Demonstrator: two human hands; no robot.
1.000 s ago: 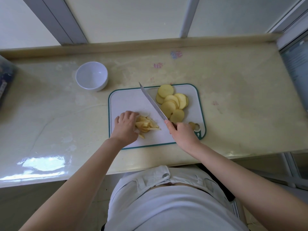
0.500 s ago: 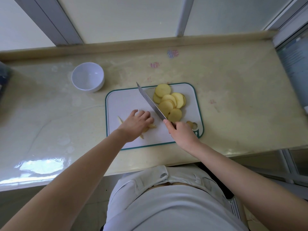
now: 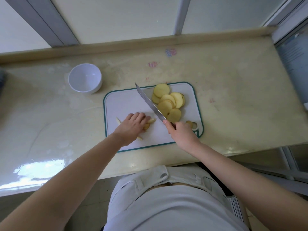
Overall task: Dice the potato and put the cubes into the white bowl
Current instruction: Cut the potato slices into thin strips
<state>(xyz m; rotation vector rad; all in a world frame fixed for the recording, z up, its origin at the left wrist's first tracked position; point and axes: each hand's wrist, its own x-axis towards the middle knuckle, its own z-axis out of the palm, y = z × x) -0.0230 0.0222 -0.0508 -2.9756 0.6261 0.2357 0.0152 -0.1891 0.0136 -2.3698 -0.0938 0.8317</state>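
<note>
A white cutting board (image 3: 126, 104) with a teal rim lies on the counter. Round potato slices (image 3: 168, 102) are piled at its far right. My left hand (image 3: 133, 126) lies over a bundle of potato strips (image 3: 149, 124) near the board's middle, fingers curled onto them; most strips are hidden under it. One stray strip (image 3: 118, 121) lies to the left of the hand. My right hand (image 3: 180, 133) grips the handle of a knife (image 3: 150, 103), whose blade points away to the upper left, between the strips and the slices. The white bowl (image 3: 85, 78) stands left of the board.
A small potato end piece (image 3: 190, 123) lies by the board's handle hole at the right. The counter's (image 3: 233, 90) back edge meets a window sill. A dark object (image 3: 2, 77) sits at the far left edge.
My left hand has slid to the right over the strips, bunching them, and one strip is left bare at its left. The knife has held about the same place.
</note>
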